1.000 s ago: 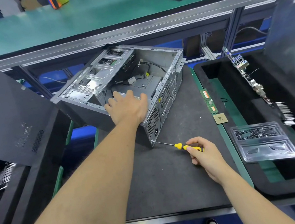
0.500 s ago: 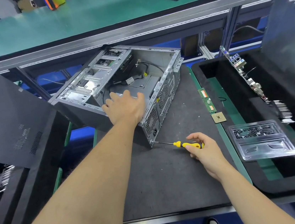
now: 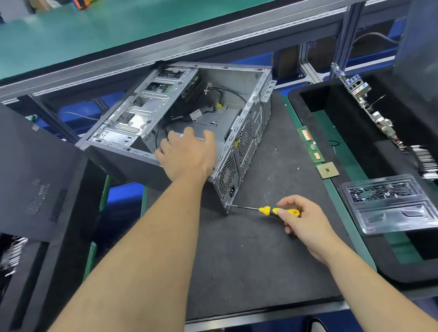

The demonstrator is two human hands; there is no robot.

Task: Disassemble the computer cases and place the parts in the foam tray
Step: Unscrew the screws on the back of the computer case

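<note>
Holding steady, hands (image 3: pixel 187 156) unmoved, screwdriver (image 3: pixel 267 210) unchanged

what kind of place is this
Probably an electronics disassembly line: an opened computer case on a dark work mat, foam trays holding pulled boards, and a long green conveyor-style bench behind.
</note>
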